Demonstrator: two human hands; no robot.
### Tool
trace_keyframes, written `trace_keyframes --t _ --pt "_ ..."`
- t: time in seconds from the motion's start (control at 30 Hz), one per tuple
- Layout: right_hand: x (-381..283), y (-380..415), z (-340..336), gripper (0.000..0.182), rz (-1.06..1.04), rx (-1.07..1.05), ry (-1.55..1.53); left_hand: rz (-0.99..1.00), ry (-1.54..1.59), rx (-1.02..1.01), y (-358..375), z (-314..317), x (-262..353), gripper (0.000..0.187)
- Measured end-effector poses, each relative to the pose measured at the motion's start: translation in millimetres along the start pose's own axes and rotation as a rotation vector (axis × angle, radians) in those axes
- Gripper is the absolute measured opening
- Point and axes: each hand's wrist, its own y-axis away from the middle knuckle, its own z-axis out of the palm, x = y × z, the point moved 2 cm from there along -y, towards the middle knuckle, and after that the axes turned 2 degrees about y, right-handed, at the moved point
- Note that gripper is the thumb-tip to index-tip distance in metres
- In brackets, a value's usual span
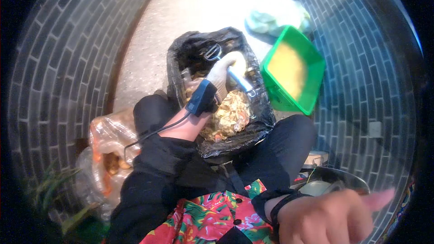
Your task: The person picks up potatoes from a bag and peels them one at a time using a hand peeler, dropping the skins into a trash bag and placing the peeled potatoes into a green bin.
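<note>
My left hand (224,71), in a pale glove with a dark device strapped at the wrist, is closed around a metal peeler (241,80) with a looped head. A pale yellow round item (238,63) shows at its fingers. Beneath it is a container lined with a black plastic bag (181,49), holding a heap of pale peelings (233,113). My right hand (325,217), bare and blurred, is at the lower right beside a metal bowl (357,179). Its fingers are curled, one digit sticks out, and their inner side is hidden.
A green tub (314,81) with yellow contents stands right of the black bag. Beyond it lies a pale green plastic bag (271,20). At the left is a clear plastic bag (113,131) with brownish items. Brick-patterned walls (68,63) rise on both sides.
</note>
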Motion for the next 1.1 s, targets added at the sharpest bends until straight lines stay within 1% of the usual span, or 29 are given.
trace_keyframes --t 0.03,0.07,0.13,0.17,0.2,0.23,0.27,0.33,0.37,0.4,0.43,0.47,0.53,0.57,0.63,0.67,0.73,0.77,0.8,0.83,0.87,0.93,0.97,1.03,1.07,1.1 --pt "1.5 -0.7 0.3 0.059 -0.092 0.044 0.054 -0.027 0.018 -0.038 -2.0 -1.8 -1.3 0.034" --pt "-3.2 2.6 1.2 0.059 -0.089 0.039 0.048 -0.048 0.035 -0.074 -3.3 -5.3 -0.3 0.033" --pt "-16.6 8.2 3.6 0.059 0.128 -0.011 0.174 0.052 0.019 -0.082 -5.6 -4.2 0.5 0.032" --pt "-20.0 9.5 3.4 0.059 0.132 -0.016 0.166 0.055 0.002 -0.036 -5.4 -4.6 0.2 0.032" --pt "-21.5 7.5 3.2 0.059 0.200 -0.023 0.115 0.052 -0.014 0.006 -4.6 -4.4 -0.8 0.031" --pt "-21.7 6.7 4.7 0.058 0.266 -0.027 0.069 0.051 -0.012 0.006 -4.0 -5.1 -0.8 0.031" --pt "-19.3 8.5 10.4 0.058 0.264 -0.022 0.072 0.029 0.011 -0.015 -3.4 -6.1 -1.0 0.031" --pt "-11.8 11.4 20.0 0.057 0.048 0.315 0.106 -0.002 0.034 -0.040 -1.3 -6.4 -2.3 0.031" --pt "-6.1 10.3 25.4 0.057 0.047 0.318 0.108 -0.003 0.036 -0.064 -0.2 -5.7 -1.1 0.031" --pt "0.4 5.9 27.4 0.057 -0.020 0.395 0.125 0.000 0.037 -0.087 -1.1 -6.5 -0.2 0.031" --pt "3.9 3.9 26.5 0.057 -0.086 0.469 0.140 0.003 0.050 -0.051 -3.9 -7.4 -1.1 0.030" --pt "-0.2 5.0 18.3 0.057 -0.085 0.464 0.136 0.008 0.046 -0.049 -4.5 -7.5 -1.7 0.030" --pt "-9.9 4.1 2.2 0.056 0.135 -0.011 0.030 0.026 0.038 0.028 -1.1 -4.0 -1.3 0.030" --pt "-8.8 2.8 -2.2 0.056 0.135 -0.011 0.031 0.074 0.042 -0.042 -7.2 -8.2 -2.5 0.032" --pt "-3.4 -1.8 -5.4 0.056 0.042 -0.129 0.011 0.038 0.043 -0.025 -4.0 -7.4 0.2 0.032" --pt "-8.1 0.4 0.6 0.056 0.041 -0.124 0.017 0.000 0.043 -0.007 -2.3 -6.7 -0.4 0.033" --pt "-16.0 0.4 8.4 0.057 0.228 0.105 0.073 -0.013 0.035 -0.012 -1.5 -6.6 1.3 0.033" --pt "-15.5 4.3 8.7 0.057 0.228 0.108 0.073 0.009 0.018 -0.031 -1.4 -6.8 3.2 0.033" --pt "-11.8 2.1 6.6 0.057 0.203 0.115 0.008 0.026 0.001 -0.050 -0.4 -5.8 3.3 0.034" --pt "-7.6 0.2 5.1 0.057 0.177 0.121 -0.055 -0.005 0.043 -0.064 2.3 -5.0 1.6 0.034" --pt "-0.4 2.8 5.2 0.057 0.175 0.122 -0.052 -0.007 0.043 -0.066 2.7 -2.8 0.8 0.034" --pt "7.3 8.4 4.6 0.057 -0.174 0.042 0.119 -0.014 0.048 0.017 -0.5 -5.1 0.6 0.032" --pt "1.8 9.0 -0.1 0.057 -0.170 0.037 0.112 0.028 0.038 0.017 -2.1 -5.6 1.1 0.032" --pt "-10.9 3.1 -5.5 0.058 0.118 -0.129 -0.006 0.007 0.041 0.034 1.2 -5.2 4.0 0.032" --pt "-15.7 6.1 -0.2 0.058 0.118 -0.126 -0.004 -0.022 0.044 0.046 2.2 -3.1 2.8 0.033" --pt "-16.5 4.7 4.3 0.057 0.154 -0.011 0.031 0.050 0.078 -0.021 -0.1 -1.1 2.4 0.034"
